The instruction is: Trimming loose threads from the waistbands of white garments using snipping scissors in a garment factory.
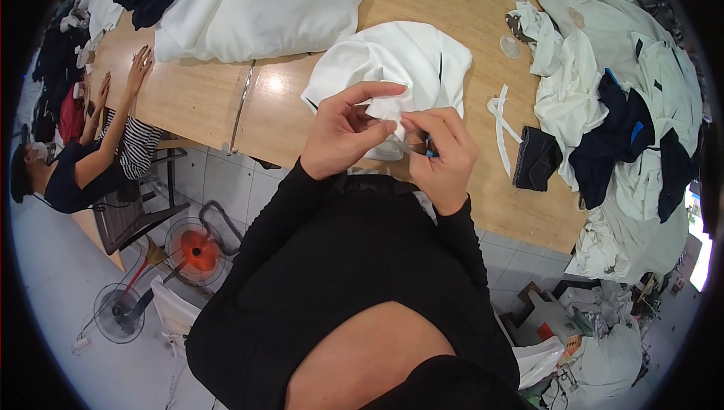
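Left hand [343,131] pinches a raised fold of the white cloth [426,67]. Right hand [446,152] grasps a small blue-marked tool [431,149], mostly hidden; whether it also grips the fold, I cannot tell. Cloth rests on the table [286,120], at the wearer's 12 o'clock. From the hands: white strip [501,125] at 3 o'clock, white bundle [264,7] at 10.

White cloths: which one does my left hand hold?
The middle white cloth, pinched by your left hand; the larger white pile lies beyond it, the mixed heap at right.
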`<action>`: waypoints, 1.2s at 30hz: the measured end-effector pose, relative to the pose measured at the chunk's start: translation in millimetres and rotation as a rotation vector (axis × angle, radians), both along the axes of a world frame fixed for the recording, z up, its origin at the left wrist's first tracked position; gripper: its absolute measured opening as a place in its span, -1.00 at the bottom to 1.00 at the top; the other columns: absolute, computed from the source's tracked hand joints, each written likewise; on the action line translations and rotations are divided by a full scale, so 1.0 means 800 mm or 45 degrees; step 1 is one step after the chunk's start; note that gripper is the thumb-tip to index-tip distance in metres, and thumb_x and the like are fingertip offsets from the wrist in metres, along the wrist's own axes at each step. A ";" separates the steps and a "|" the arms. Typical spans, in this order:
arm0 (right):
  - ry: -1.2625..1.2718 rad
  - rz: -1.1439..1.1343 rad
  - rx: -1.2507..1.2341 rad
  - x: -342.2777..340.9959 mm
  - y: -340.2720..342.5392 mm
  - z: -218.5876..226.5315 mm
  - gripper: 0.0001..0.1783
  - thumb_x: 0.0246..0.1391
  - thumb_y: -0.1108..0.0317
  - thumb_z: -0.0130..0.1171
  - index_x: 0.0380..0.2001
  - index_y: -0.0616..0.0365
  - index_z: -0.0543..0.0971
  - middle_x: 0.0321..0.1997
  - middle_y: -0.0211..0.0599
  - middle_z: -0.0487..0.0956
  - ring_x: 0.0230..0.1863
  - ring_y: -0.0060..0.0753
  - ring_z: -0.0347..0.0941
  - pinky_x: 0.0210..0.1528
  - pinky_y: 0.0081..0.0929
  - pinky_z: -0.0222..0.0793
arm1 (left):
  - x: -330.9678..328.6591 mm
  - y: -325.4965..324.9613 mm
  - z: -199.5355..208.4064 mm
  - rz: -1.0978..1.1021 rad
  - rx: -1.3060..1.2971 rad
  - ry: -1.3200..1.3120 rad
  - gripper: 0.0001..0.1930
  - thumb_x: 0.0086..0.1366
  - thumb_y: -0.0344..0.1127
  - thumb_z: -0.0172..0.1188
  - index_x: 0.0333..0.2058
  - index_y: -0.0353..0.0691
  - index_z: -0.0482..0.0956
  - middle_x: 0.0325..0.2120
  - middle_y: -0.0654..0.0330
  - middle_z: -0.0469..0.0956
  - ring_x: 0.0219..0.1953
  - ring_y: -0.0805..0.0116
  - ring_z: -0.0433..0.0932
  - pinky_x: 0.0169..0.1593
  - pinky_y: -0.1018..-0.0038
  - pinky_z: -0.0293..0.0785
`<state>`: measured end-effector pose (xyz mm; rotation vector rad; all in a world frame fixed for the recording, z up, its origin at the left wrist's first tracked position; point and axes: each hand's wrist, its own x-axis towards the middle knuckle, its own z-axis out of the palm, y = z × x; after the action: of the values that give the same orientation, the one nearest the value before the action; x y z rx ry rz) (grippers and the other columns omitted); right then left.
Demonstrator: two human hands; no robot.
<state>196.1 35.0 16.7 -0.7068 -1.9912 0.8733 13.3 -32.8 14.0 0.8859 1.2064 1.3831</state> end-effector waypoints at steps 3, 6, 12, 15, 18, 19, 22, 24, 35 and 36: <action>0.013 -0.133 -0.024 0.000 -0.002 0.000 -0.56 -0.17 0.81 0.15 -0.17 0.26 0.65 -0.28 -0.25 0.57 -0.44 -0.37 0.50 -0.44 -0.48 0.40 | 0.006 0.000 0.000 0.102 0.052 -0.072 -0.56 0.32 -0.69 0.27 0.16 -0.33 0.65 0.02 0.27 0.67 -0.23 0.73 0.56 -0.21 0.71 0.47; -0.003 -0.153 -0.100 0.004 -0.002 -0.003 -0.63 -0.14 0.82 0.13 -0.23 0.27 0.63 -0.28 -0.23 0.57 -0.48 -0.38 0.47 -0.45 -0.48 0.36 | -0.007 0.004 -0.018 0.090 0.155 -0.044 -0.64 0.32 -0.68 0.28 0.08 -0.35 0.70 -0.05 0.30 0.68 -0.24 0.72 0.56 -0.21 0.71 0.47; -0.124 -0.153 -0.414 0.021 -0.007 -0.019 -0.90 0.24 0.53 0.27 -0.19 0.24 0.59 -0.33 -0.21 0.58 -0.45 -0.36 0.48 -0.40 -0.46 0.37 | 0.001 0.006 -0.008 0.265 0.012 -0.110 -0.70 0.26 -0.64 0.41 -0.02 -0.39 0.72 -0.11 0.28 0.69 -0.22 0.66 0.61 -0.17 0.67 0.57; -0.274 -0.146 -0.460 0.013 -0.006 0.003 -0.76 0.33 0.28 0.34 -0.13 0.22 0.58 -0.32 -0.18 0.63 -0.43 -0.28 0.54 -0.36 -0.38 0.43 | -0.002 0.006 -0.005 0.272 -0.093 -0.073 -0.69 0.22 -0.62 0.46 -0.05 -0.40 0.70 -0.11 0.27 0.69 -0.24 0.64 0.61 -0.19 0.67 0.58; -0.218 -0.134 -0.321 0.012 -0.010 0.003 -0.66 0.29 0.19 0.39 -0.09 0.23 0.58 -0.29 -0.15 0.67 -0.42 -0.18 0.61 -0.32 -0.31 0.50 | 0.001 0.007 -0.006 0.288 -0.054 -0.141 -0.68 0.21 -0.61 0.46 -0.05 -0.40 0.68 -0.11 0.27 0.68 -0.29 0.68 0.59 -0.24 0.70 0.53; -0.170 -0.124 -0.303 0.010 -0.010 -0.002 -0.66 0.27 0.21 0.40 -0.08 0.22 0.58 -0.28 -0.15 0.67 -0.41 -0.16 0.63 -0.32 -0.30 0.52 | 0.002 0.006 -0.006 0.286 -0.056 -0.141 -0.68 0.21 -0.61 0.46 -0.05 -0.40 0.68 -0.11 0.27 0.68 -0.29 0.68 0.59 -0.24 0.70 0.53; -0.151 -0.122 -0.276 0.007 -0.015 0.002 -0.67 0.24 0.25 0.44 -0.08 0.21 0.60 -0.28 -0.15 0.68 -0.41 -0.16 0.66 -0.33 -0.32 0.54 | 0.000 0.004 -0.005 0.259 -0.040 -0.111 -0.67 0.21 -0.63 0.45 -0.04 -0.39 0.67 -0.13 0.29 0.68 -0.34 0.72 0.55 -0.30 0.72 0.46; -0.181 -0.131 -0.269 0.005 -0.015 0.006 -0.68 0.22 0.28 0.46 -0.09 0.21 0.61 -0.30 -0.17 0.67 -0.41 -0.18 0.66 -0.35 -0.34 0.54 | -0.001 0.001 -0.001 0.187 -0.059 -0.115 -0.65 0.20 -0.65 0.43 -0.02 -0.39 0.67 -0.13 0.31 0.66 -0.38 0.75 0.51 -0.32 0.74 0.41; -0.201 -0.164 -0.166 0.007 -0.014 0.009 -0.74 0.15 0.33 0.53 -0.23 0.22 0.66 -0.41 -0.22 0.71 -0.56 -0.27 0.60 -0.49 -0.41 0.46 | -0.003 -0.002 0.005 0.092 0.046 -0.109 -0.62 0.22 -0.70 0.38 0.03 -0.42 0.65 -0.10 0.27 0.61 -0.30 0.71 0.53 -0.28 0.71 0.46; -0.201 -0.166 -0.167 0.007 -0.013 0.008 -0.74 0.15 0.33 0.53 -0.23 0.22 0.66 -0.41 -0.22 0.71 -0.56 -0.27 0.60 -0.49 -0.41 0.46 | -0.003 -0.003 0.006 0.077 0.043 -0.112 -0.62 0.22 -0.70 0.38 0.03 -0.41 0.65 -0.10 0.28 0.61 -0.29 0.71 0.54 -0.27 0.71 0.47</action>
<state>201.8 24.2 22.9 -0.9963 -2.0124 0.8990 10.9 -34.8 19.0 0.8092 1.1539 1.4802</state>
